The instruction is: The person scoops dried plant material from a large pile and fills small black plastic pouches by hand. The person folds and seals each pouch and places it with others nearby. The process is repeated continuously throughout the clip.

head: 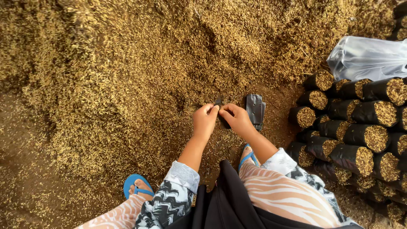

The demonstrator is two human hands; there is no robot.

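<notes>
My left hand [205, 120] and my right hand [237, 119] meet low over the ground, both pinching a small black plastic bag [218, 102] between the fingers. Only the bag's top edge shows above the fingers; the rest is hidden by my hands. A flat stack of empty black bags [255, 110] lies on the ground just right of my right hand. A big heap of golden rice husk [148, 55] spreads in front of my hands and to the left.
Several filled black bags [360, 131], packed with husk, lie stacked on their sides at the right. A clear plastic bag [369, 57] rests on top of them. My feet in blue sandals [135, 186] stand on brown soil below.
</notes>
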